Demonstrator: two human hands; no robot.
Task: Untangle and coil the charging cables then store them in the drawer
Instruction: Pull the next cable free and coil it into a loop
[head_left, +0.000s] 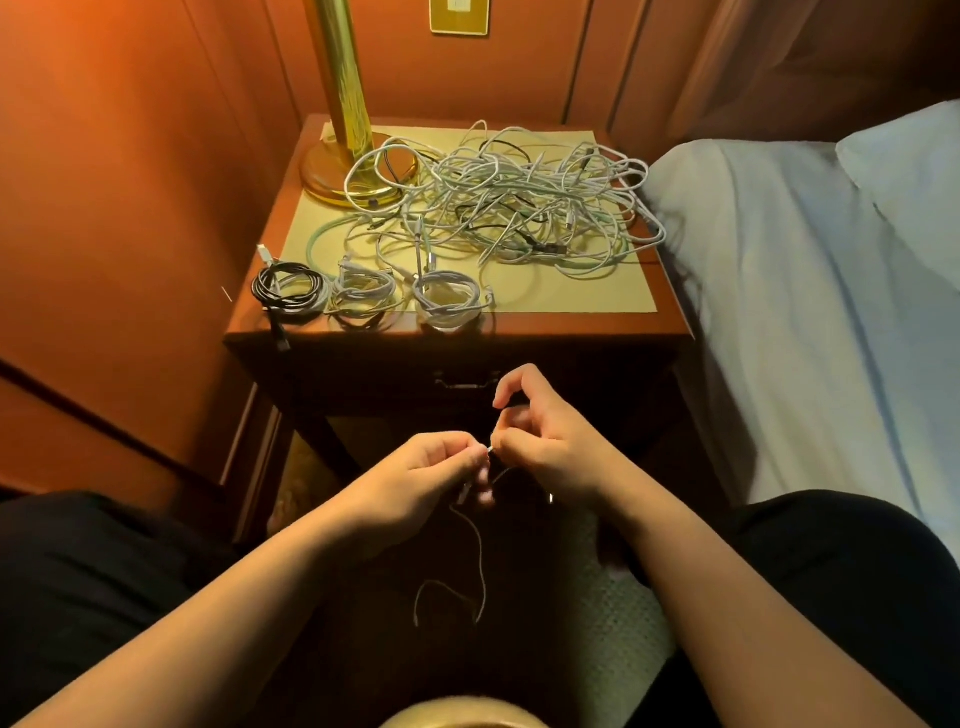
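A big tangle of white, mint and black charging cables (519, 202) lies on the nightstand top (571, 291). Three coiled cables sit along its front edge: a black-and-white coil (291, 291), a white coil (363, 293) and another white coil (449, 299). Below, in front of the closed drawer with its dark handle (465, 383), my left hand (415, 480) and my right hand (540, 447) meet and pinch a thin white cable (480, 561) near its plug. The rest of that cable hangs down in a loose loop between my knees.
A brass lamp base (332, 182) stands at the nightstand's back left, with cable loops lying over it. A bed with pale sheets (805, 312) runs along the right. Wood-panelled wall on the left. My dark-clothed knees flank the hanging cable.
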